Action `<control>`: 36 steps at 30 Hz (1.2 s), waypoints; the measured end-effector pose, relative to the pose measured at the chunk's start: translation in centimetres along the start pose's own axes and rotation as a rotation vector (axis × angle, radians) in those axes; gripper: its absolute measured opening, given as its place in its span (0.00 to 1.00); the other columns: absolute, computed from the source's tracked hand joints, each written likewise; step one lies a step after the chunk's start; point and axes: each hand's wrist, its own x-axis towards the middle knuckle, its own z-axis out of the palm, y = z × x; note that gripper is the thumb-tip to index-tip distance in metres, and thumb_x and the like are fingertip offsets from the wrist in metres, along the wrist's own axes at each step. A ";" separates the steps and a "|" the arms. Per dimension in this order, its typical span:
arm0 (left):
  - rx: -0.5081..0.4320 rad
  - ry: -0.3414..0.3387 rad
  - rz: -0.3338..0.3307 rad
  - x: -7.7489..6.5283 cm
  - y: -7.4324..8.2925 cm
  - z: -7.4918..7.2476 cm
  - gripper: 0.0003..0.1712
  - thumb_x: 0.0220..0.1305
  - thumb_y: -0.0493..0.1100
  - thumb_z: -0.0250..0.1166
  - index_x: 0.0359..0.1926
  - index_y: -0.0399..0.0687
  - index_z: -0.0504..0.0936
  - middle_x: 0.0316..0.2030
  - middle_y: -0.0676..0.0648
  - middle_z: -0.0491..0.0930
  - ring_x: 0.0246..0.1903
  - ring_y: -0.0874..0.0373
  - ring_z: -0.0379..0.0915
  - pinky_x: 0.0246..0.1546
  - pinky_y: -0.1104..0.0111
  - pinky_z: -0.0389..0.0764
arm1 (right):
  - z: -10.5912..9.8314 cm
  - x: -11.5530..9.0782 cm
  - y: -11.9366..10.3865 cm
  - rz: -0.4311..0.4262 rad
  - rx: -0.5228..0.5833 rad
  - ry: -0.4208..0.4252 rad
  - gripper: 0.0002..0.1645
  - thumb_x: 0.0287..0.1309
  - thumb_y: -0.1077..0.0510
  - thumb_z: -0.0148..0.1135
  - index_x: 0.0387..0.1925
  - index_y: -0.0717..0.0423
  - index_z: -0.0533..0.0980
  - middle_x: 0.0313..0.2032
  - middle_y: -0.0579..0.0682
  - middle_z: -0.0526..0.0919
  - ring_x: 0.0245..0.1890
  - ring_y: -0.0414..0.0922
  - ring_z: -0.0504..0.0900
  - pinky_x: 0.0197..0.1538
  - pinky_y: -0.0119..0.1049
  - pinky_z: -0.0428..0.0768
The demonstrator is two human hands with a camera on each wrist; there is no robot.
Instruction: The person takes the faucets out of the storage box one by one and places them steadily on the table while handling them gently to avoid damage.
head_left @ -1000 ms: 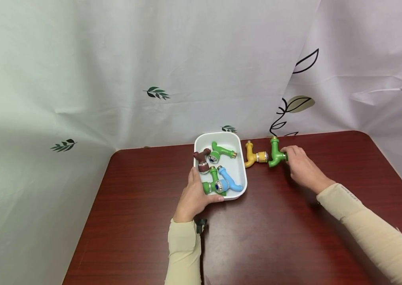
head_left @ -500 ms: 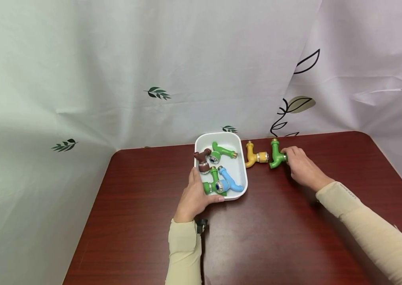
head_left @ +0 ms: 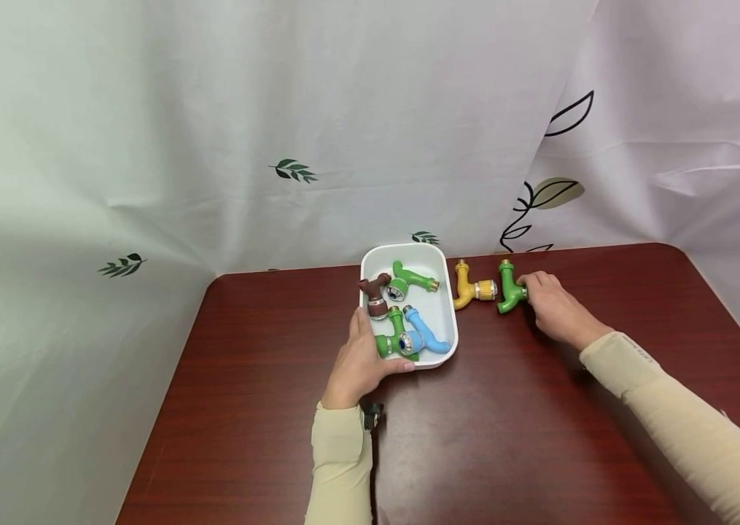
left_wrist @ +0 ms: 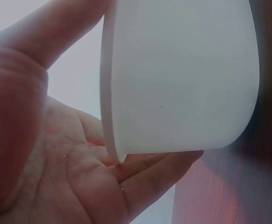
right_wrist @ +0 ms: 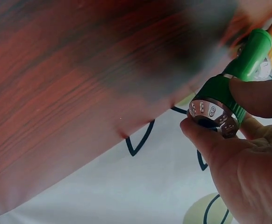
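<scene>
My left hand holds the near-left corner of a white plastic tub, thumb along the front rim and fingers against the side wall. Inside the tub lie a brown faucet, a green faucet, a second green faucet and a blue faucet, which partly covers the second green one. To the tub's right, my right hand pinches the ribbed knob of another green faucet. In the right wrist view, thumb and fingers surround that knob.
A yellow faucet lies between the tub and the gripped green faucet, its knob pointing right. The dark red wooden table ends at a white curtain with printed leaves close behind the tub.
My right hand has drawn the green faucet slightly toward me. The left hand keeps its hold on the tub, and the view has shifted very slightly.
</scene>
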 end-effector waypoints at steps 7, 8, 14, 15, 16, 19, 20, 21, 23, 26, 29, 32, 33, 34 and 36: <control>0.008 0.002 0.017 0.2 -0.2 0.1 0.78 0.43 0.56 0.84 0.78 0.30 0.39 0.78 0.35 0.42 0.64 0.37 0.67 0.62 0.50 0.71 | 0.0 0.2 0.1 0.002 -0.004 -0.014 0.26 0.51 0.82 0.50 0.54 0.78 0.66 0.50 0.73 0.72 0.53 0.69 0.69 0.56 0.61 0.71; 0.008 0.002 0.017 0.2 -0.2 0.1 0.78 0.43 0.56 0.84 0.78 0.31 0.39 0.78 0.35 0.42 0.63 0.37 0.67 0.62 0.50 0.71 | 0.0 0.2 0.1 0.001 -0.004 -0.014 0.26 0.50 0.82 0.51 0.54 0.78 0.66 0.50 0.73 0.72 0.53 0.69 0.69 0.56 0.61 0.71; 0.014 0.007 0.019 0.1 -0.1 0.1 0.78 0.43 0.56 0.84 0.78 0.30 0.39 0.78 0.34 0.43 0.62 0.35 0.68 0.61 0.50 0.71 | 0.2 0.3 0.3 0.004 -0.009 -0.029 0.27 0.49 0.83 0.49 0.54 0.78 0.66 0.50 0.74 0.72 0.53 0.70 0.69 0.56 0.61 0.70; 0.017 0.009 0.020 0.1 -0.1 0.1 0.78 0.43 0.56 0.84 0.78 0.30 0.39 0.78 0.34 0.43 0.62 0.34 0.68 0.62 0.50 0.71 | 0.2 0.4 0.3 0.004 -0.011 -0.031 0.26 0.49 0.83 0.49 0.54 0.78 0.66 0.50 0.74 0.72 0.53 0.70 0.69 0.57 0.61 0.70; 0.020 0.012 0.021 0.1 -0.1 0.1 0.78 0.43 0.56 0.84 0.78 0.30 0.39 0.77 0.33 0.43 0.62 0.33 0.68 0.62 0.50 0.71 | 0.2 0.4 0.3 0.002 -0.012 -0.033 0.26 0.50 0.82 0.49 0.54 0.78 0.66 0.50 0.74 0.72 0.53 0.70 0.69 0.57 0.62 0.70; 0.021 0.014 0.019 0.1 -0.1 0.1 0.78 0.42 0.56 0.84 0.78 0.30 0.39 0.77 0.33 0.43 0.62 0.32 0.68 0.62 0.49 0.70 | 0.2 0.5 0.3 0.000 -0.014 -0.040 0.25 0.52 0.82 0.48 0.54 0.78 0.66 0.50 0.74 0.72 0.54 0.70 0.69 0.58 0.62 0.70; 0.020 0.012 0.018 0.1 0.0 0.1 0.78 0.43 0.56 0.84 0.78 0.30 0.39 0.77 0.33 0.43 0.62 0.32 0.68 0.62 0.49 0.71 | 0.2 0.5 0.3 0.000 -0.013 -0.043 0.24 0.52 0.82 0.48 0.54 0.78 0.66 0.50 0.74 0.72 0.54 0.70 0.69 0.58 0.62 0.70; 0.019 0.011 0.019 0.1 0.0 0.1 0.78 0.43 0.56 0.84 0.78 0.30 0.39 0.77 0.33 0.43 0.61 0.33 0.68 0.61 0.49 0.71 | 0.2 0.5 0.3 0.002 -0.012 -0.046 0.24 0.52 0.82 0.48 0.54 0.78 0.66 0.50 0.74 0.72 0.54 0.70 0.69 0.58 0.62 0.70; 0.019 0.010 0.019 0.2 0.0 0.1 0.78 0.42 0.56 0.84 0.78 0.31 0.39 0.77 0.34 0.44 0.59 0.34 0.70 0.59 0.49 0.73 | 0.1 0.5 0.3 0.007 -0.010 -0.055 0.24 0.53 0.81 0.48 0.55 0.78 0.66 0.51 0.74 0.71 0.55 0.70 0.68 0.58 0.62 0.70; 0.022 0.009 0.019 0.3 0.1 0.1 0.79 0.42 0.56 0.84 0.78 0.32 0.39 0.77 0.34 0.44 0.54 0.36 0.73 0.56 0.49 0.75 | 0.2 0.6 0.4 0.015 -0.007 -0.069 0.24 0.55 0.81 0.48 0.55 0.77 0.66 0.52 0.74 0.71 0.56 0.70 0.68 0.59 0.62 0.69; 0.022 0.007 0.012 0.3 0.1 0.1 0.80 0.41 0.57 0.84 0.78 0.32 0.38 0.77 0.34 0.44 0.54 0.35 0.73 0.56 0.49 0.75 | 0.2 0.7 0.5 0.023 -0.003 -0.079 0.23 0.56 0.81 0.48 0.55 0.77 0.66 0.52 0.74 0.71 0.56 0.70 0.68 0.59 0.61 0.69; 0.021 0.005 0.011 0.4 0.0 0.1 0.80 0.41 0.57 0.84 0.78 0.32 0.38 0.78 0.34 0.43 0.53 0.36 0.74 0.56 0.49 0.75 | 0.4 0.8 0.7 0.025 -0.001 -0.079 0.23 0.56 0.81 0.48 0.55 0.77 0.66 0.52 0.74 0.71 0.57 0.69 0.68 0.59 0.61 0.70; 0.022 0.006 0.012 0.4 0.0 0.1 0.80 0.41 0.57 0.84 0.78 0.33 0.38 0.78 0.34 0.43 0.54 0.35 0.73 0.56 0.49 0.75 | 0.4 0.8 0.8 0.024 0.001 -0.079 0.23 0.55 0.81 0.48 0.55 0.77 0.66 0.52 0.74 0.71 0.57 0.69 0.68 0.59 0.61 0.70; 0.025 0.007 0.014 0.4 -0.1 0.1 0.80 0.41 0.57 0.84 0.78 0.33 0.38 0.78 0.34 0.44 0.54 0.35 0.73 0.56 0.49 0.75 | 0.4 0.9 0.8 0.024 0.002 -0.078 0.23 0.55 0.81 0.48 0.55 0.77 0.66 0.52 0.74 0.71 0.57 0.69 0.68 0.59 0.61 0.70; 0.028 0.009 0.019 0.4 0.0 0.1 0.80 0.41 0.57 0.84 0.78 0.33 0.38 0.77 0.35 0.44 0.54 0.36 0.74 0.55 0.49 0.75 | 0.4 0.9 0.9 0.025 0.004 -0.079 0.24 0.55 0.81 0.48 0.55 0.77 0.65 0.53 0.74 0.70 0.57 0.69 0.68 0.59 0.61 0.69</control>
